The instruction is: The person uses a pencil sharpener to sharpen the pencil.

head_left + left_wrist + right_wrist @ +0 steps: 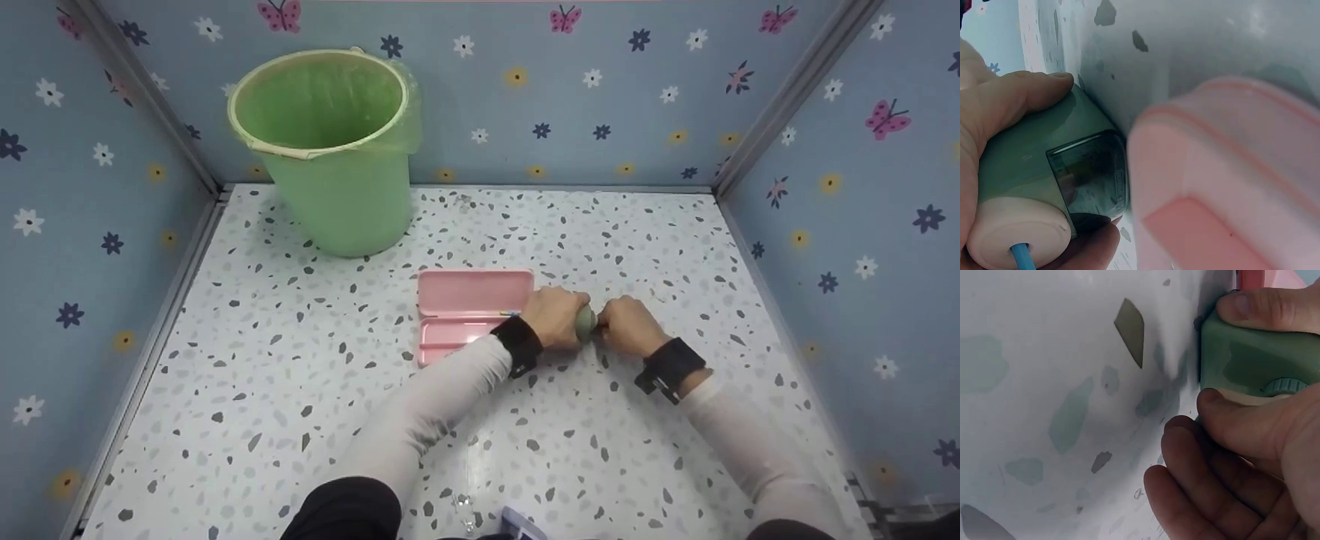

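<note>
Sage-green plastic sharpener [586,324]: right of frame centre
Left hand [555,319]: clamped round sharpener
Right hand [631,328]: pinching slim blue rod [1022,256] in sharpener's hole
Open pink plastic case [472,292]: mid-frame, yellow-and-blue stick [509,313] near hinge
Pale-green round bin [349,202]: upper left, lined

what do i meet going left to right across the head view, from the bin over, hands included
Green bin → open pink case → left hand → green sharpener → right hand.
</note>
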Motion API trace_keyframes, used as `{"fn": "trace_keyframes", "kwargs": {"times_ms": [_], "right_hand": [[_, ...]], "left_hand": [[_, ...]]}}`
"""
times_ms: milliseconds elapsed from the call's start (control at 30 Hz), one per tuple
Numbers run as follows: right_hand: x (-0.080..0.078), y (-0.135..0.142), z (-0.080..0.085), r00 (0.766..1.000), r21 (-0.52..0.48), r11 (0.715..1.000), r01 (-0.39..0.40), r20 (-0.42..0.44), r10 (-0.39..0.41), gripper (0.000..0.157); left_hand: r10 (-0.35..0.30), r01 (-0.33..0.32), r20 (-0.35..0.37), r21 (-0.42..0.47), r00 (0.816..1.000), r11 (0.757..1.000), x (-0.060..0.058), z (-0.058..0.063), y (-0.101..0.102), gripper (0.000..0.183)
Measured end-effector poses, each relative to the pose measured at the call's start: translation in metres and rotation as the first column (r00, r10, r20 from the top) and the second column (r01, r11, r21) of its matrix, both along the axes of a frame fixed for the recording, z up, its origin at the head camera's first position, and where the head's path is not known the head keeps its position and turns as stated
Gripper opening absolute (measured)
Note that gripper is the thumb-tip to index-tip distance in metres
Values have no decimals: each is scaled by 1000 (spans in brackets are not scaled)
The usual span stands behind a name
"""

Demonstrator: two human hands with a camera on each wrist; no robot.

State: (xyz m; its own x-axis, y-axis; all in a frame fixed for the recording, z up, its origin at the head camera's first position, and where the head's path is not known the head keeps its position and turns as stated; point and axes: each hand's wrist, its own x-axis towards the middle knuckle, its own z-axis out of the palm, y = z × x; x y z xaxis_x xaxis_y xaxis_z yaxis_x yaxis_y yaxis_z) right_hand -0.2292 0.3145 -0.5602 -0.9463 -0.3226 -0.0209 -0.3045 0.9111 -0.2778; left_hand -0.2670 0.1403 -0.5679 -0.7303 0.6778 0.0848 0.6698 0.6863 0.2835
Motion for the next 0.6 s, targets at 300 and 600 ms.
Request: {"fn": "trace_keyframes", "kwargs": {"times_ms": [300,600], "right_hand": [[15,-4,3,993,22,993,-113,-26,114,14],[29,-8,13,988,82,986,-145,-35,148,13]], "left_hand": [[11,-11,2,3,1000,1000,0,0,-1,37],[18,-18,-7,8,1000,1000,1,0,2,33]]}}
